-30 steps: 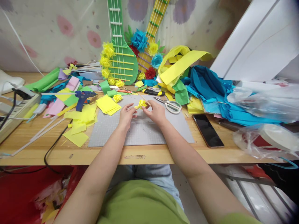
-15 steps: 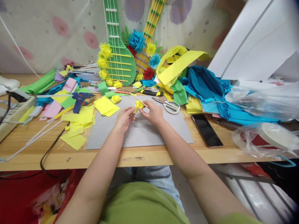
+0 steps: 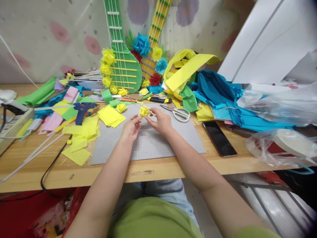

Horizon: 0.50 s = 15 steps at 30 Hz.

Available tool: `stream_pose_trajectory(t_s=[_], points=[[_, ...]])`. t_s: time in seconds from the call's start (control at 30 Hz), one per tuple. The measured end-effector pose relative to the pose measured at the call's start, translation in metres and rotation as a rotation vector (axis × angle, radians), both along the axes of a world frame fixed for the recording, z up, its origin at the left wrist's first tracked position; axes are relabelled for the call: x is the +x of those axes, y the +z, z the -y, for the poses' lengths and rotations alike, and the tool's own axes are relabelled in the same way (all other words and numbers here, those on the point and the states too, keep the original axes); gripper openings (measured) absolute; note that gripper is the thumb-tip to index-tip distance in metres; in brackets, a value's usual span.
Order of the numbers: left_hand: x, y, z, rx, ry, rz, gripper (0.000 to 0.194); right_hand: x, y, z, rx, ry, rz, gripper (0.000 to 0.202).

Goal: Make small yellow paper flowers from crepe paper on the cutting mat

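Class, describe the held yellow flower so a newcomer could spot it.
Find the grey mat on the wooden table. Near its far edge, the yellow flower is between the left hand and the right hand. Unlike the loose flower lying to its left, this one is held.

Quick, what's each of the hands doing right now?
Left hand: closed, pinching a yellow paper flower.
Right hand: closed, holding a thin stick at the flower.
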<state>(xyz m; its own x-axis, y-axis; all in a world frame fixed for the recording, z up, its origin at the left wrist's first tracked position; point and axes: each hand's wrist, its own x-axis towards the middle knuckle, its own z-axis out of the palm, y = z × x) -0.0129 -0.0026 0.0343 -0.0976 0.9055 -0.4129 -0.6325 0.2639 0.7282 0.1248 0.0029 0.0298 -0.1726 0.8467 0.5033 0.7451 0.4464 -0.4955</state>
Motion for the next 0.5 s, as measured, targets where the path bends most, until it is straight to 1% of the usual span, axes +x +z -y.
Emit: stream_pose_trajectory(t_s=[0.07, 0.17, 0.27, 0.4, 0.5], points=[[0.001, -0.002, -0.002, 0.015, 0.03, -0.028, 0.016, 0.0, 0.0, -0.001, -0.012, -0.011, -0.001, 0.04], [0.006, -0.007, -0.006, 0.044, 0.108, -0.064, 0.023, 0.001, 0.0, -0.001, -0.027, -0.024, 0.01, 0.04], [0.011, -0.009, -0.01, 0.086, 0.164, -0.041, 0.031, 0.003, 0.002, 0.0, -0.053, -0.044, 0.036, 0.041], [0.015, -0.01, -0.014, 0.101, 0.199, -0.017, 0.038, 0.005, 0.008, 0.002, -0.186, -0.071, 0.144, 0.04], [0.015, -0.012, -0.017, 0.098, 0.203, -0.038, 0.04, 0.005, 0.01, 0.003, -0.23, -0.03, 0.257, 0.039]])
